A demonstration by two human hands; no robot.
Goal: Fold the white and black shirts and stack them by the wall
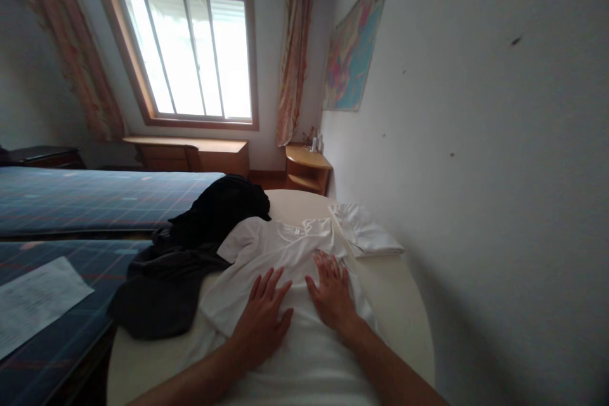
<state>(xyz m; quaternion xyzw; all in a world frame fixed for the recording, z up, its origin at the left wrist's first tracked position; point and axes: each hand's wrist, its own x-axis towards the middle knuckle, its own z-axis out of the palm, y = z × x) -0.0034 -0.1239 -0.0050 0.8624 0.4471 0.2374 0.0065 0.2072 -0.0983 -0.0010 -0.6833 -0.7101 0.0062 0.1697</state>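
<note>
- Resting palms down on the white shirt (299,304), both of the person's hands work close together; the shirt lies on the round table (404,323), collar away from the person, body running back between the forearms;
- left hand (264,314) on the shirt's left half, fingers fanned a little, thumb held apart; nothing pinched that I can see from here;
- right hand (332,295) across from it, fingers parted and pointing toward the collar, palm down on the cloth; no fold caught between fingertips, as far as I can tell;
- so how far along are we? the shirt is laid out, its left sleeve (242,241) opened out to the side; the collar (295,233) looks rumpled toward the right; the right sleeve I can't make out; creases run over the chest, so I'd call the front only partly flat;
- finished-looking by comparison, a folded white garment (368,235) sits just beside it at the far right of the table, a compact stack near the wall;
- untidied, over on the left, a black garment (228,203) and a dark grey garment (162,304) lie heaped at the table's edge, neither one folded, no hand on them;
- the shirt's bottom hem drops out of view, so its neatness there I can't judge.
</note>
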